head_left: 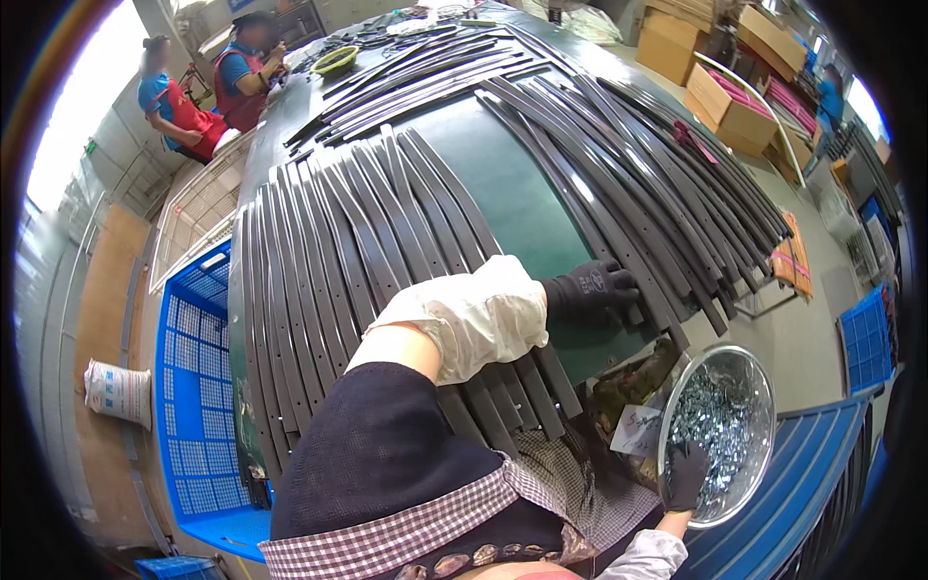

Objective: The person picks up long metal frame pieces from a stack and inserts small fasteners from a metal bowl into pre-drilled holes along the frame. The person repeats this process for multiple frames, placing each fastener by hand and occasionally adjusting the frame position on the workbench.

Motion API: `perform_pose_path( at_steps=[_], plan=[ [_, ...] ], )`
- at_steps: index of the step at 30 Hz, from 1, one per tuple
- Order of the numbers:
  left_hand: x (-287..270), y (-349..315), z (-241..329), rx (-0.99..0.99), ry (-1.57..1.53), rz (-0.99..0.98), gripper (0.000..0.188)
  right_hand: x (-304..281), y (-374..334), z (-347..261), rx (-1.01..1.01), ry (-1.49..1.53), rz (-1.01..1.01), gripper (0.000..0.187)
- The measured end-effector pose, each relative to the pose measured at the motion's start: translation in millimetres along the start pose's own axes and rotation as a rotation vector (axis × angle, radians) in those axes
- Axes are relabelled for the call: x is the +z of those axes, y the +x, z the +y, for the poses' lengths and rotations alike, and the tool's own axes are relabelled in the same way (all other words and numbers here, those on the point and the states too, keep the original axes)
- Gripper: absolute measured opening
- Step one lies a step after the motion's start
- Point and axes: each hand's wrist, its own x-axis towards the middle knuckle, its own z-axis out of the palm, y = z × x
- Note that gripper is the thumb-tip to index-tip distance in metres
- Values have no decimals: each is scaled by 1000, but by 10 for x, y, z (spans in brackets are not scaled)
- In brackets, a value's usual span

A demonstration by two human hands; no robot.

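Note:
My left hand (594, 284), in a black glove with a white sleeve cover, reaches across to the right-hand group of dark metal bars (619, 203). Its fingers curl at the edge of the nearest bar, close to its near end. A second group of dark bars (338, 232) lies side by side under my left forearm, with small holes near the ends. Low on the right, my right hand (687, 476), also black-gloved, dips into a clear-rimmed round bowl (764, 435) of small shiny metal fasteners (720, 425). Its fingers are spread against the pile.
More bars (416, 82) lie across the far part of the green table (541, 184). A blue plastic crate (193, 387) stands at the left. Two people in red aprons (237, 82) are at the far left. Cardboard boxes (725, 111) stand at the far right.

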Motion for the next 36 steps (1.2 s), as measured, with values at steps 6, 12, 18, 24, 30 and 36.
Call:
perform_pose_path(
  at_steps=[6,12,18,24,30,36],
  plan=[
    [-244,-108,220,-22,-120,98,41,-147,-127,-238,113,263,39,32],
    [-251,-99,610,96,-12,-64,38,-681,-487,-201,253,407,129,36],
    [-319,-120,637,102,-101,-55,41,-688,-512,-369,402,860,121,31],
    [-356,-179,206,39,-148,-83,43,-630,-533,-42,385,940,87,23],
    [-419,-148,448,-8,-182,-128,38,-540,-556,73,186,852,179,30],
    [-427,-105,908,-8,-260,-206,39,-466,-555,76,19,1055,196,30]
  ],
)
